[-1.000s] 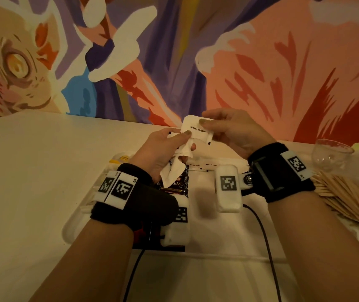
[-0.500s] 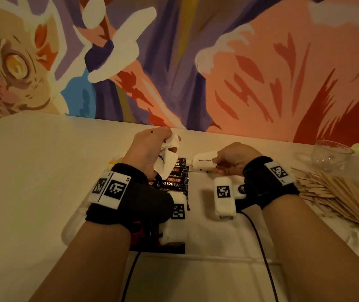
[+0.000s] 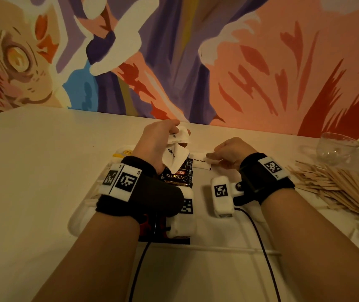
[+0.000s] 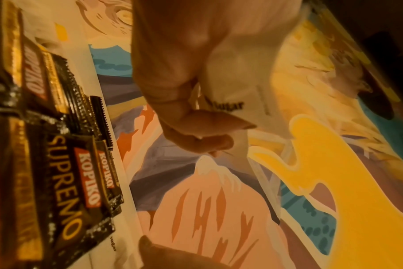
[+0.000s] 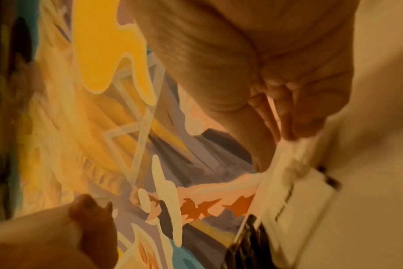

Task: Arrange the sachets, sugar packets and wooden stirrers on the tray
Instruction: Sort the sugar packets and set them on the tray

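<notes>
Head view shows us, nearest on the white tray, black Kopiko Supremo sachets. Just beyond them our right hand pinches one white sugar packet low over the tray. Above the sachets, our left hand clutches several sugar packets. They look light, limp paper; we judge edge-pinching best. Wooden stirrers lie on the desk, right of the tray.

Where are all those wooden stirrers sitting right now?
In the head view the wooden stirrers lie in a loose heap at the far right of the table, outside the tray, just in front of a glass cup.
</notes>
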The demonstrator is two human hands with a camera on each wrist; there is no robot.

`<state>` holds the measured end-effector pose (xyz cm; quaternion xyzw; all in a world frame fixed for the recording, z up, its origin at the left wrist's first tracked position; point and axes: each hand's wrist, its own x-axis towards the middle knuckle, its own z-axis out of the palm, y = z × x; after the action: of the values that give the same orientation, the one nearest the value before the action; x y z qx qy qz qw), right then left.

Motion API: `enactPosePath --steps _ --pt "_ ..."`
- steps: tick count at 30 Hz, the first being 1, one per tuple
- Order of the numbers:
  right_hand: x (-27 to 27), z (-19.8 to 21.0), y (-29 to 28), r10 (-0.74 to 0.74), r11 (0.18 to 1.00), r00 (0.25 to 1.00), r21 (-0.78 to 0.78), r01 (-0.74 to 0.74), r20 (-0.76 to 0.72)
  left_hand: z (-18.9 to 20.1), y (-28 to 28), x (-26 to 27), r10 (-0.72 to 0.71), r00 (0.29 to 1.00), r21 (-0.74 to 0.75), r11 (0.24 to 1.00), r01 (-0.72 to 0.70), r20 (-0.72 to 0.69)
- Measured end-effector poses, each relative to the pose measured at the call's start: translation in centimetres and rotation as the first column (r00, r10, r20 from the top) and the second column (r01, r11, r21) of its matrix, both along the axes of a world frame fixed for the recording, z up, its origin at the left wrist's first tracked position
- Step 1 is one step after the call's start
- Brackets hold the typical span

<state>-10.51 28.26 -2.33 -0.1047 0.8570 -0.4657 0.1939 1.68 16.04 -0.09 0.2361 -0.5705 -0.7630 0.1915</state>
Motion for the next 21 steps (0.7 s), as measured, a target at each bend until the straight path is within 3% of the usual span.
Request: enactPosePath --steps 3,6,9,12,14,21 --pt "0.2 1.1 0.2 -0.001 0.998 0.992 -0.062 -0.007 -0.125 0.1 0.0 -0.1 0.011 1.0 -0.025 1.0 -0.011 -0.01" --pt "1.7 3.0 0.0 0.181 0.96 0.983 -0.212 -0.184 -0.033 0.2 0.2 -0.1 0.07 0.997 -0.086 0.994 -0.072 -0.026" --pt "3.5 4.7 -0.2 0.442 0.874 0.89 -0.282 -0.397 0.115 0.3 0.5 -0.1 0.116 0.989 -0.098 0.987 -0.125 -0.091" --pt "4.8 5.4 -0.3 0.596 0.791 0.788 -0.283 -0.542 0.156 0.3 0.6 -0.1 0.191 0.962 -0.062 0.976 -0.207 -0.195" --pt "5.6 5.5 -0.5 0.617 0.774 0.774 -0.289 -0.564 0.142 0.5 0.8 -0.1 0.231 0.941 -0.065 0.965 -0.254 -0.246" --pt "4.7 5.4 -0.6 0.49 0.837 0.871 -0.306 -0.454 0.047 0.4 0.9 0.1 0.205 0.935 -0.012 0.976 -0.218 -0.29"
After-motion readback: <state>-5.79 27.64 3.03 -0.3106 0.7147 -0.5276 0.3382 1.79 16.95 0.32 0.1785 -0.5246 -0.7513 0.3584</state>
